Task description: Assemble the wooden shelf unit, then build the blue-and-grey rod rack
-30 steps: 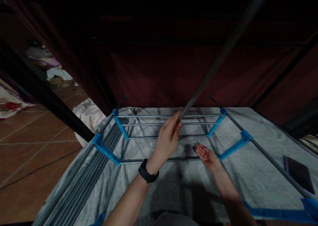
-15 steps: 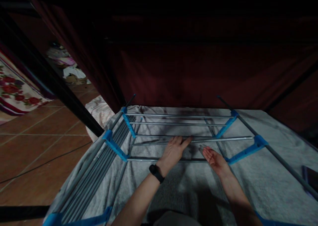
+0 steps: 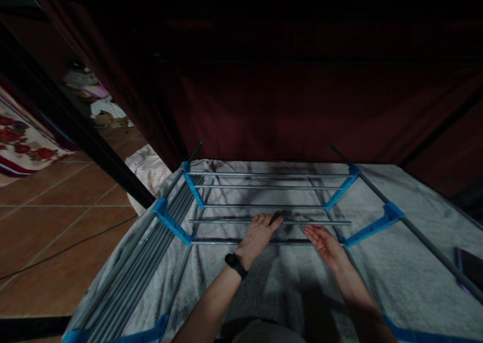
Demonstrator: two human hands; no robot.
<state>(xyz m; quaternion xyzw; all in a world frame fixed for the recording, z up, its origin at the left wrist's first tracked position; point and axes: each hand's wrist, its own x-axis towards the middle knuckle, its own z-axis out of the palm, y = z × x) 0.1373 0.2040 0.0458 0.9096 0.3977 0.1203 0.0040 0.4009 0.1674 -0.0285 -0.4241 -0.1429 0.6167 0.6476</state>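
Observation:
My left hand [image 3: 259,233], wearing a black wristband [image 3: 236,265], is closed over a loose grey metal tube [image 3: 222,222] held crosswise. Beside it, my right hand [image 3: 323,242] is open, palm turned inward and fingers stretched out at the tube's right part; whether they touch it is unclear. Around both hands lies a rack frame of grey tubes joined by blue plastic brackets. The left bracket [image 3: 172,223] and the right bracket [image 3: 373,227] have a fixed crossbar [image 3: 215,242] between their near ends. The loose tube's ends rest clear of both brackets.
A grey blanket [image 3: 426,232] lies under the frame. Several grey tubes [image 3: 147,252] lie side by side at the left. At the right edge is a dark flat device [image 3: 468,268]. Dark red curtain [image 3: 279,111] hangs behind, and a black post [image 3: 109,162] slants at left.
The tube in my left hand has shifted left and leveled out; its right end has moved away from the right bracket. My right hand stays nearly in place.

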